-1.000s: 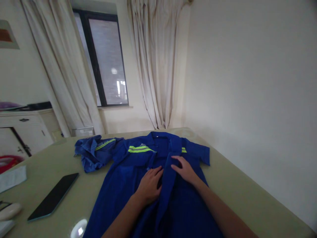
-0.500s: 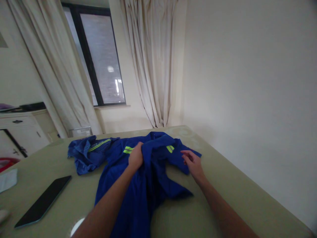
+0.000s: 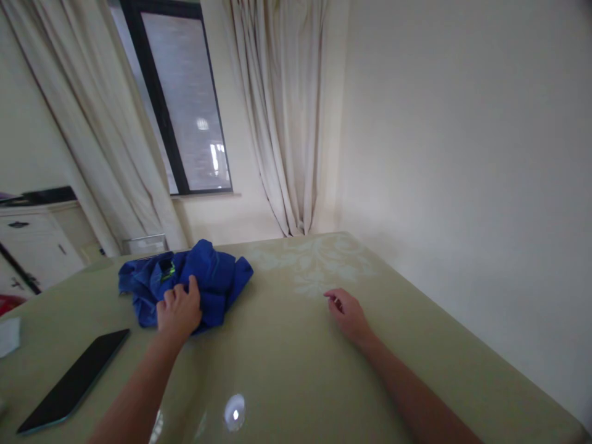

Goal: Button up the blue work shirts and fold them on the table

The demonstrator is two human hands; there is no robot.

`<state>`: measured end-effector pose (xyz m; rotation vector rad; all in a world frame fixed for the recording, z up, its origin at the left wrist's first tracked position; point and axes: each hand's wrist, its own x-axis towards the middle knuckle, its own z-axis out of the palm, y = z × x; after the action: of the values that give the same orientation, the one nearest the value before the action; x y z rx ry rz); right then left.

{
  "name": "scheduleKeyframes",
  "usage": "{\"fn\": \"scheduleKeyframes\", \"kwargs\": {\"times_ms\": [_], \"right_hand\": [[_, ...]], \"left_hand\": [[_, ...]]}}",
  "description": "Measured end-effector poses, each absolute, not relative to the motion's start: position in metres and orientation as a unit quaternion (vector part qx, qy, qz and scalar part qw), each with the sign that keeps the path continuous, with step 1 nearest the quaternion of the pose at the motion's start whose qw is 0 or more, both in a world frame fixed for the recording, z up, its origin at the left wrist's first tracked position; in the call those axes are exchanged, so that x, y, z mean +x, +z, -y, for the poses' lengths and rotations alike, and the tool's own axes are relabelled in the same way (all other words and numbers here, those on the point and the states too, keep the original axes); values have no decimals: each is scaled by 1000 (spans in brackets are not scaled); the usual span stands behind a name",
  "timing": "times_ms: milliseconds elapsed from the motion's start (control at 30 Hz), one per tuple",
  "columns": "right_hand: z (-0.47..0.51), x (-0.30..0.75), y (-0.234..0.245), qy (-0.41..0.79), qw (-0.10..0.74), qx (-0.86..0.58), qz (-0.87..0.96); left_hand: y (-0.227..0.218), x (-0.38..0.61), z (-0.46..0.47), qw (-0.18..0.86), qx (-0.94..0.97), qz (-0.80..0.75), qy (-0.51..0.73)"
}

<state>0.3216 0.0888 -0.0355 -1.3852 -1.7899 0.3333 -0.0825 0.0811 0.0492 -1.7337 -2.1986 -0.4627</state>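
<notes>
Head view, one item in work, two bare hands.

Left hand (image 3: 180, 311): left of centre, laid on the near side of the blue clothing (image 3: 210, 277). Index finger extended along the cloth, the others bent over it. Contact certain; whether cloth is pinched beneath the fingers, cannot tell.

Right hand (image 3: 348, 316): right of centre, over the table (image 3: 277, 357), well apart from the cloth. Fingers half curled inward, not clenched; nothing seen in its grasp. Whether it rests on the surface, cannot tell.

Blue clothing: left of centre, near the table's far edge. Condition: bunched in a loose heap, duller blue at left, brighter at right; a yellow-green strip (image 3: 168, 269) shows among the folds. One garment or several, cannot tell.

Stage, as judged: gathering into one heap looks largely done. Not done: release by the left hand, and any squaring of the folds. No flat or neatly folded part shows.

Surroundings, outward:
- Flat black device (image 3: 76, 382), lower left, lying on the table.
- Pale leaf pattern (image 3: 324, 259) on the tabletop, beyond the right hand.
- White sheet (image 3: 9, 337), left edge, cut by the frame.
- Clear panel (image 3: 145, 245), just behind the heap.
- White cabinet (image 3: 37, 240), middle left.
- Dark-framed window (image 3: 182, 105), upper left, between pale curtains (image 3: 287, 123).
</notes>
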Motion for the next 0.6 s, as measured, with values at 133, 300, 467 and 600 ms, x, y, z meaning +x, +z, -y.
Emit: {"fn": "scheduleKeyframes", "kwargs": {"times_ms": [133, 300, 467, 600], "right_hand": [[-82, 313, -30, 72, 316, -521, 790], [-75, 301, -24, 53, 222, -424, 876], [-78, 267, -18, 84, 189, -391, 897], [-86, 239, -13, 59, 129, -406, 903]], "left_hand": [[8, -15, -60, 157, -713, 626, -274], [-24, 54, -47, -72, -833, 506, -212], [-36, 54, -51, -95, -846, 492, -181], [-35, 52, -51, -67, -859, 479, -166]]}}
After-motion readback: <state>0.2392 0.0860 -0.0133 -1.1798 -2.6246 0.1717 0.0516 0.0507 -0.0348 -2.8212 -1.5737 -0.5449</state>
